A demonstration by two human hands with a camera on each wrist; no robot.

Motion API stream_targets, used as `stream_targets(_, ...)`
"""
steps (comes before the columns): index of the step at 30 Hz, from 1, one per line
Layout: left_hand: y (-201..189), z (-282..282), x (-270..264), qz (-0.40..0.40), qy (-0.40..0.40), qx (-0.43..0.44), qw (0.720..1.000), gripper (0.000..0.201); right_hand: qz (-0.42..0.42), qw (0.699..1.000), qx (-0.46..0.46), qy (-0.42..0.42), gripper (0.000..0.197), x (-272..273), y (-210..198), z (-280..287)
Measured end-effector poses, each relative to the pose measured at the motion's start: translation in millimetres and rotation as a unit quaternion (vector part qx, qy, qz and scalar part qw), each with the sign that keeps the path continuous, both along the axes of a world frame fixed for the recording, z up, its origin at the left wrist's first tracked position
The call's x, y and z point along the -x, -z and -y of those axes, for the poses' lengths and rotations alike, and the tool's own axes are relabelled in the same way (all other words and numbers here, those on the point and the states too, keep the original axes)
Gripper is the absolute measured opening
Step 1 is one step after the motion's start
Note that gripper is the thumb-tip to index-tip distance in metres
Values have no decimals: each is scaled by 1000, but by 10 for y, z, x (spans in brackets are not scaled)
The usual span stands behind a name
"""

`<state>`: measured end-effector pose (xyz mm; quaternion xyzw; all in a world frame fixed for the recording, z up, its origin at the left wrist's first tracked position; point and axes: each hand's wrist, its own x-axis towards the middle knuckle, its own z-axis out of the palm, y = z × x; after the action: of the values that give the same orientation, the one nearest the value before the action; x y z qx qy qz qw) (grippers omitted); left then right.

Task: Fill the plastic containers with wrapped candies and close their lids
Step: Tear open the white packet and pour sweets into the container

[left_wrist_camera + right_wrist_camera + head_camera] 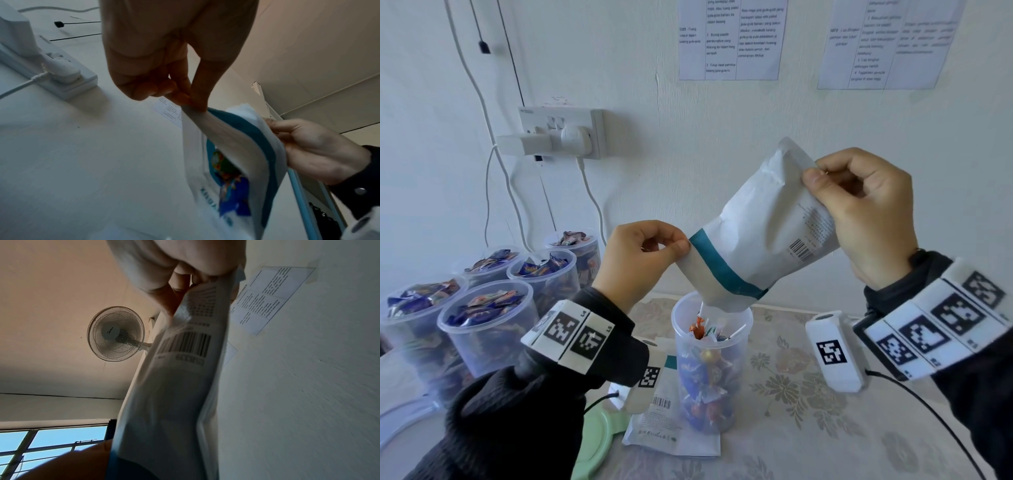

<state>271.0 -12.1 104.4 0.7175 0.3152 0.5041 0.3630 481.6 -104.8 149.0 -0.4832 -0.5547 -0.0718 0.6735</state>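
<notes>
White candy bag [760,219] with teal band held upended over the open container [710,370]; long axis runs diagonally, sealed end up and toward the right, open mouth down and to the left, dipping just inside the container's rim. Left hand [643,253] pinches the mouth's upper corner between thumb and forefinger, other fingers curled in; the left wrist view shows the same pinch [191,99] on the bag's edge [236,146], the mouth spread open below it. Right hand [866,209] grips the raised sealed end, thumb on the near face, fingers curled behind; in the right wrist view the bag [180,369] hangs down from those fingers [164,300], barcode side facing the camera, picture blurred. Container is tall, clear, upright on the bench [825,428], which carries a floral cloth; it is filled nearly to the rim with wrapped candies [705,394], a few white sticks poking up near the rim. A second, flat bag [671,428] lies on the bench touching the container's left base. A green lid [599,442] lies just left of that. Five filled containers [486,325], lids off, stand grouped well apart at far left. Wall socket [565,133] with plugs behind; printed sheets [729,37] taped on the wall above.
</notes>
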Motion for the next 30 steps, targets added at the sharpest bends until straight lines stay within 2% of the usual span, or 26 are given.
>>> stream_targets(6,16,98,-26,-26,19,-25,999,19,33,999,27,-13,10,104,49,-16)
stream_targets(11,49,6,16,6,6,16,1000,25,10,1000,10,-1,11,13,-28,-8)
stream_targets(16,19,75,26,2,37,18,999,25,33,998,36,-27,11,42,-24,-10)
stream_targets(30,16,40,58,45,30,41,998,24,17,999,20,-26,12,14,-121,-35)
